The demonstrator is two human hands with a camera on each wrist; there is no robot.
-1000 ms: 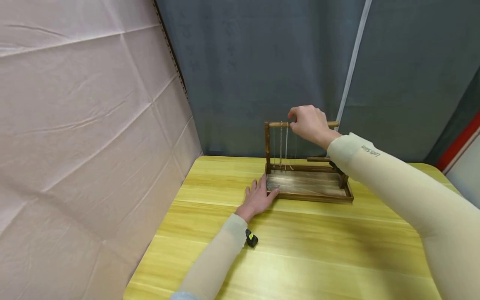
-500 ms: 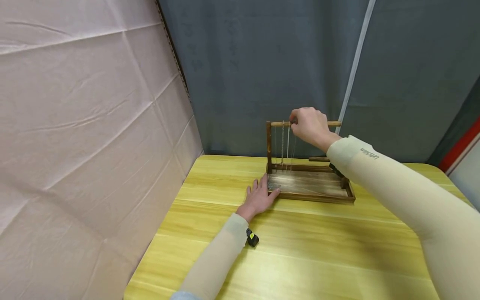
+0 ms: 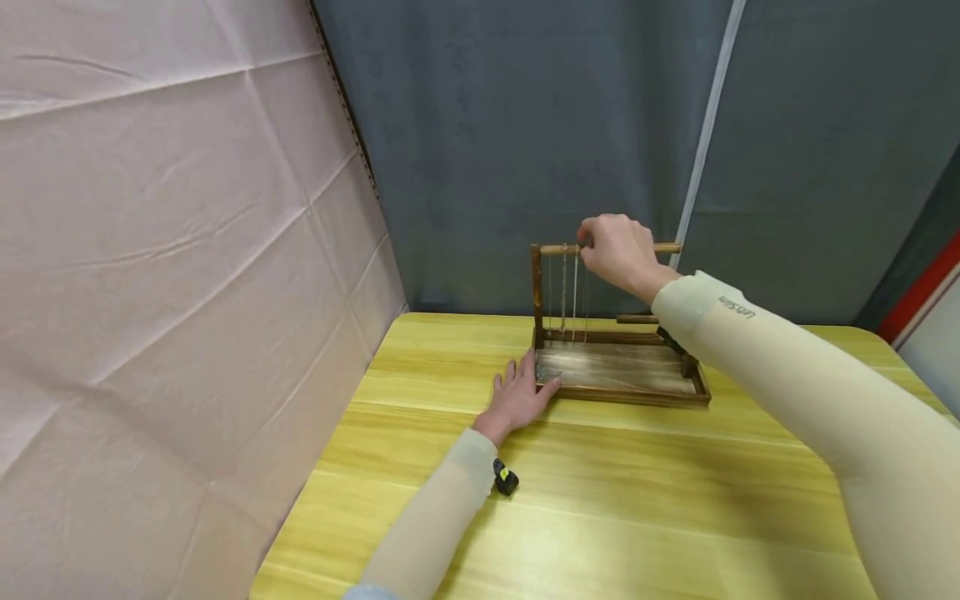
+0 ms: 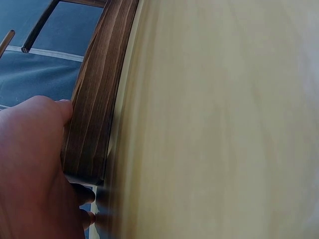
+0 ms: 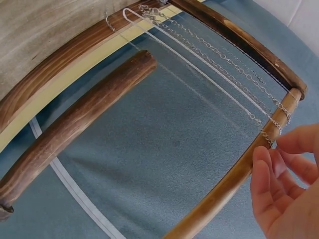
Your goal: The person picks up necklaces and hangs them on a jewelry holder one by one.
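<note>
The table [image 3: 600,500] carries a dark wooden stand [image 3: 618,371] at its far edge, close to the grey curtain [image 3: 525,125]: a shallow tray base, an upright post on the left, and a top rod [image 3: 558,248] running across. A shorter lower rod [image 5: 79,124] sticks out nearer the base. Several thin chains [image 3: 564,287] hang from the top rod down towards the tray, bunched near the post.

Your left hand [image 3: 519,393] lies flat on the table with the fingers straight and a little spread, thumb and fingertips touching the stand's near left corner; it looks as if you are steadying the base. Your right hand [image 3: 618,250] is up at the top rod, just right of the hanging chains. In the right wrist view your thumb and forefinger [image 5: 299,144] are drawn close together right at the last chain [image 5: 266,137] where it crosses the rod, the other fingers loosely curled below; I cannot tell whether the chain is actually nipped between them.

By the look of it, you are at the step of handling that end chain on the rod. The next move calls for a fine pinch on the one link only, keeping clear of its neighbours so they do not tangle, while the left hand keeps the stand from sliding.
</note>
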